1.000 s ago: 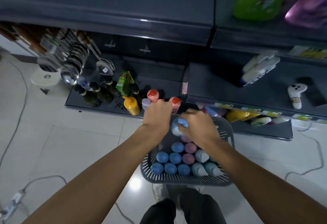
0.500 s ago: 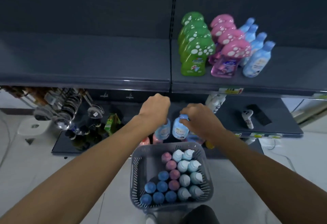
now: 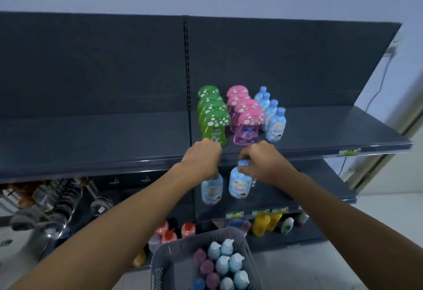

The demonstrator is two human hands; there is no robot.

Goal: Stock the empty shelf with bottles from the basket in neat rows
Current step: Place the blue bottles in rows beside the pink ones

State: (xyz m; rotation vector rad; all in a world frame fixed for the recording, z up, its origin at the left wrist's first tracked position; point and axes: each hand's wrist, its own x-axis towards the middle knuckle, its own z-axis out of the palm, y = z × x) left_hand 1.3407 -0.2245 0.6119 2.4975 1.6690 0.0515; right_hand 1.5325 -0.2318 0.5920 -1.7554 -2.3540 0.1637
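Each hand carries a light blue bottle by its cap, just below the front edge of the dark grey shelf (image 3: 320, 129). My left hand (image 3: 201, 161) grips the left blue bottle (image 3: 211, 190); my right hand (image 3: 263, 163) grips the right blue bottle (image 3: 239, 185). On the shelf stand three rows: green bottles (image 3: 214, 127), pink bottles (image 3: 246, 120) and light blue bottles (image 3: 273, 118). The grey basket (image 3: 169, 257) sits low in view, holding several blue, pink and pale bottles.
The shelf's left section (image 3: 91, 138) holds nothing. Ladles and utensils (image 3: 57, 200) hang at lower left. Lower shelves carry yellow bottles (image 3: 263, 223) and orange-capped bottles (image 3: 169, 234). A white wall and a cable (image 3: 377, 88) lie to the right.
Both hands lifted a light blue bottle each out of the basket and raised them to the shelf's front edge. My view tilted up from the floor to the upper shelf.
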